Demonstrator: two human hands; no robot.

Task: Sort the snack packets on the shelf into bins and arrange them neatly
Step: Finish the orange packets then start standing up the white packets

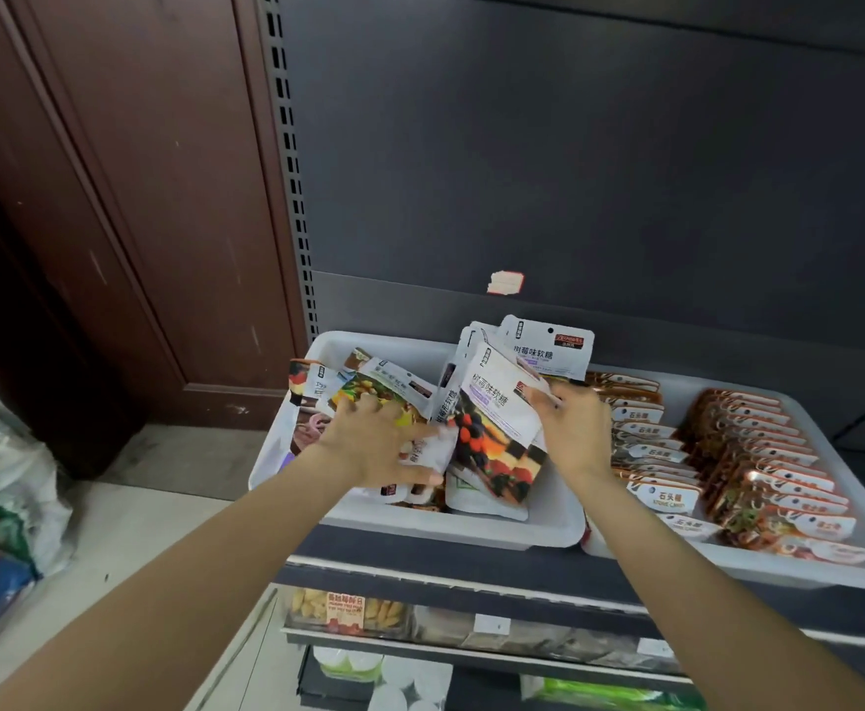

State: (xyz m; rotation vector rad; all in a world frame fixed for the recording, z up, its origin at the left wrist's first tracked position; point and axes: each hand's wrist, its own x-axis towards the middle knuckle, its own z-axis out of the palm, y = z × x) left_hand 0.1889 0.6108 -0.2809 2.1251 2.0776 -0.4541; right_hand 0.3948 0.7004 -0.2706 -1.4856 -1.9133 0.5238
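Two bare hands are reaching forward into a white bin on a shop shelf, a little way apart from each other. The left hand is lying palm down on a loose heap of snack packets, its fingers spread and pressing on them; whether any finger is curling round a packet cannot be told from here. The right hand is pinching the upper right corner of a berry packet, which is standing almost upright between the two hands with its long axis running top to bottom and leaning slightly left. More berry packets are standing just behind it, beyond the right hand's fingertips.

The mixed heap is lying under and beyond the left hand, in the left half of the bin, so the left hand is the nearer one for gathering it, while the right hand is steadying the upright stack.

To the right of the right hand, touching this bin's side, a second bin is holding two tidy rows of copper-coloured packets. Below both wrists, a lower shelf is showing more goods.
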